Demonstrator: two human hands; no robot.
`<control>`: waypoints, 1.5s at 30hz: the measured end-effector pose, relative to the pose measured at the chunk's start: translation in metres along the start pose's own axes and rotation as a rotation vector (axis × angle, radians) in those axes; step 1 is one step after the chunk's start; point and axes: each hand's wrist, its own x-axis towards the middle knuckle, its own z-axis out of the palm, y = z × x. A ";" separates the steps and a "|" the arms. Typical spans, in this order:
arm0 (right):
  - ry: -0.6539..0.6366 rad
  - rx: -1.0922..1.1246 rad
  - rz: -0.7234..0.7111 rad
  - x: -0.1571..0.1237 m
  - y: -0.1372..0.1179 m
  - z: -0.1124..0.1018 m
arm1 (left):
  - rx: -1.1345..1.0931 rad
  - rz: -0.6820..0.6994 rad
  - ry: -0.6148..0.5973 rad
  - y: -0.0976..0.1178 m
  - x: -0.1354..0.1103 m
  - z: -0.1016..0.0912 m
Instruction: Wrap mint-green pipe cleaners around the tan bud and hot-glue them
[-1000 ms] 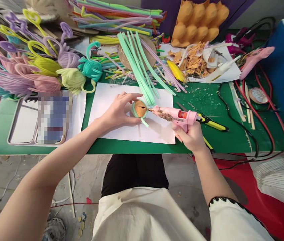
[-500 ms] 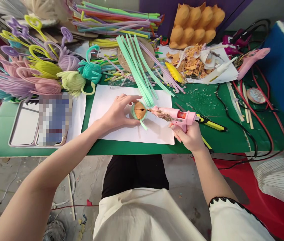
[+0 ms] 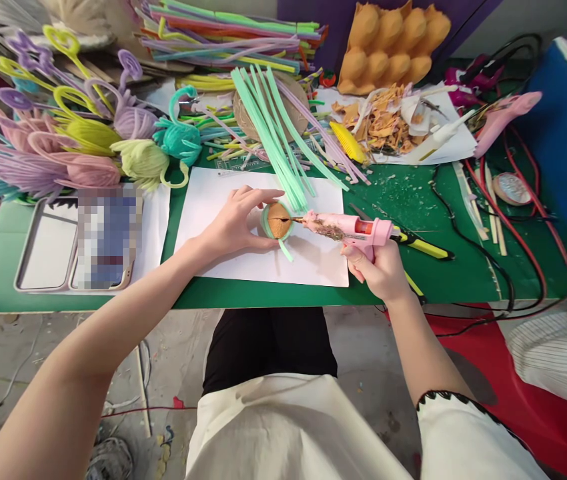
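Observation:
My left hand [image 3: 243,223] curls its thumb and fingers around a small orange-brown cup [image 3: 278,220] edged with mint-green pipe cleaner. A loose green end [image 3: 286,251] sticks out toward me. In my right hand [image 3: 377,270] is a pink glue gun [image 3: 346,229], gripped by its handle. Its nozzle points left and its tip is at the cup's middle, over a dark slit or spot. Old glue and brown residue coat the front of the gun. Under the cup lies white paper [image 3: 213,200]. A bundle of mint-green pipe cleaners [image 3: 273,133] rests just beyond it.
Pipe-cleaner swans [image 3: 88,133] crowd the left, behind a phone [image 3: 106,240]. An egg carton [image 3: 391,50] and torn carton scraps [image 3: 383,123] sit at the back. A yellow-handled cutter [image 3: 423,245] lies right of the gun, near cables [image 3: 538,253]. Another pink glue gun [image 3: 506,120] stands far right.
Almost nothing differs. The view has shifted very slightly; both hands, the cup and the glue gun's tip keep their places.

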 end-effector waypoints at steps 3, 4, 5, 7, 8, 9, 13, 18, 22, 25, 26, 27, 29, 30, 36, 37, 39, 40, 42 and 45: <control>-0.018 0.007 0.008 0.000 -0.001 0.000 | 0.002 0.026 0.010 -0.001 0.000 0.001; -0.023 0.009 0.011 0.000 -0.002 -0.001 | 0.003 0.034 0.014 -0.002 0.000 0.001; -0.028 0.010 0.014 0.000 -0.003 -0.001 | 0.004 0.039 0.018 -0.002 0.000 0.001; -0.037 0.010 0.016 0.000 -0.006 -0.001 | 0.007 0.038 0.016 -0.002 -0.001 0.001; -0.043 0.007 0.017 0.000 -0.006 -0.001 | 0.008 0.035 0.014 -0.002 -0.001 0.001; -0.048 0.004 0.017 0.000 -0.006 -0.001 | 0.008 0.035 0.013 -0.002 -0.001 0.001; -0.047 -0.002 0.017 0.000 -0.005 -0.002 | 0.009 0.040 0.011 -0.001 -0.001 0.000; -0.043 0.007 0.021 0.002 -0.006 -0.001 | 0.018 0.036 0.000 -0.001 0.000 0.001; -0.043 0.009 0.011 0.003 -0.006 0.000 | 0.025 0.058 0.015 -0.001 0.000 0.001; -0.063 0.004 0.005 0.004 -0.006 -0.001 | 0.026 0.067 0.016 -0.001 -0.001 0.001; -0.069 0.002 0.004 0.004 -0.006 -0.001 | 0.028 0.067 0.014 0.000 -0.001 0.000; -0.072 0.000 0.003 0.004 -0.006 -0.001 | 0.031 0.065 0.011 0.000 -0.001 0.000; -0.070 -0.004 0.001 0.005 -0.005 -0.001 | 0.038 0.057 0.005 0.000 -0.001 0.000; -0.067 -0.006 -0.001 0.005 -0.005 -0.001 | 0.041 0.050 0.002 0.000 -0.001 0.000; -0.055 -0.002 -0.006 0.007 -0.003 0.000 | 0.041 0.049 -0.009 0.001 0.000 0.000; -0.049 0.002 -0.006 0.008 -0.002 0.000 | 0.040 0.054 -0.005 0.001 0.000 0.000; -0.041 0.003 -0.004 0.009 -0.001 0.001 | 0.037 0.062 0.003 0.002 0.000 0.000; -0.036 0.002 -0.003 0.009 -0.001 0.001 | 0.035 0.064 0.005 0.002 0.000 0.000; -0.027 -0.004 -0.005 0.010 -0.001 0.001 | 0.030 0.061 0.004 0.002 -0.001 0.000; -0.031 -0.020 -0.018 0.011 -0.004 0.002 | 0.029 0.053 -0.006 0.002 -0.001 -0.001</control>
